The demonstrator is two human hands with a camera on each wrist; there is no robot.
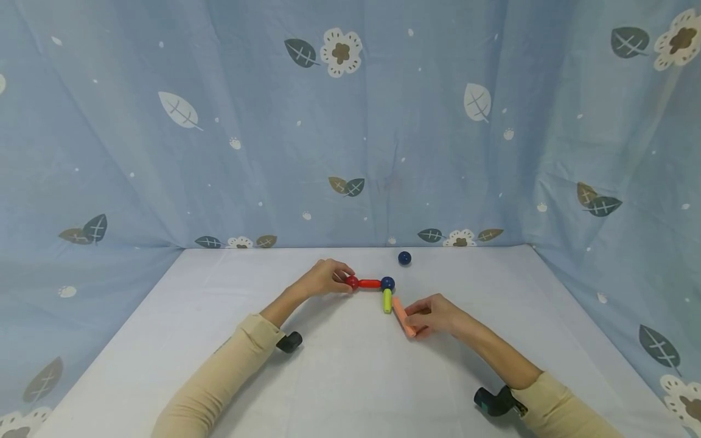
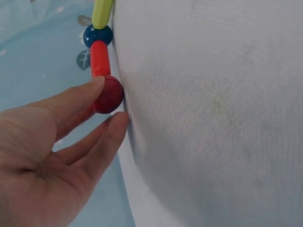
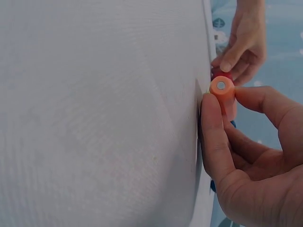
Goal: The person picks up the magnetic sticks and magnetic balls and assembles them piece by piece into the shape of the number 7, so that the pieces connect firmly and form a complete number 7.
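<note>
My left hand [image 1: 327, 278] pinches a dark red ball [image 2: 110, 97] between thumb and fingers. A red rod [image 1: 369, 283] joins that ball to a blue ball [image 1: 387, 284]. From the blue ball a yellow-green rod [image 1: 387, 302] extends toward the front, so the pieces form a corner. To the right of this rod, my right hand [image 1: 434, 315] holds an orange rod [image 1: 400, 311] between thumb and fingertips, its far end close to the yellow-green rod. A small silvery disc shows in the orange rod's near end [image 3: 221, 85] in the right wrist view.
Behind the joined pieces, a loose dark blue ball [image 1: 404, 258] lies near the table's back edge. A white cloth covers the table [image 1: 350, 377]. Blue patterned curtains [image 1: 274, 152] hang at the back and sides. Black devices [image 1: 495, 401] are fixed at both wrists.
</note>
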